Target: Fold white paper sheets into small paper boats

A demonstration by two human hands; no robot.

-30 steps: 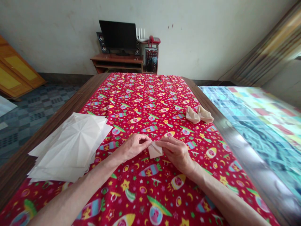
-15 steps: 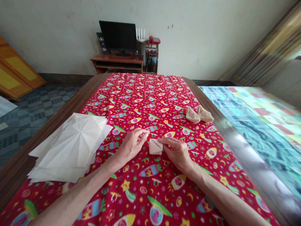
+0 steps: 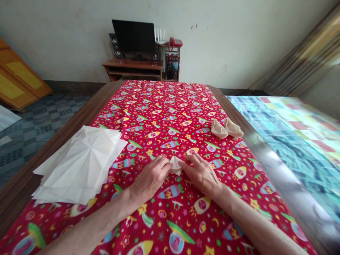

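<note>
A small folded piece of pale paper (image 3: 175, 164) lies on the red patterned tablecloth (image 3: 170, 117) in front of me. My left hand (image 3: 151, 177) rests on the cloth with its fingertips pressed against the paper's left side. My right hand (image 3: 202, 174) presses on the paper's right side, fingers closed together over it. Most of the paper is covered by the two hands.
A stack of creased white paper sheets (image 3: 79, 163) lies at the left. Two folded tan paper pieces (image 3: 226, 129) sit at the right near the wooden table edge (image 3: 255, 141). A desk with a monitor (image 3: 133, 35) stands at the far wall.
Both hands have come down onto the cloth and now press the folded paper flat; earlier they held it slightly raised, and the left hand had briefly let go.
</note>
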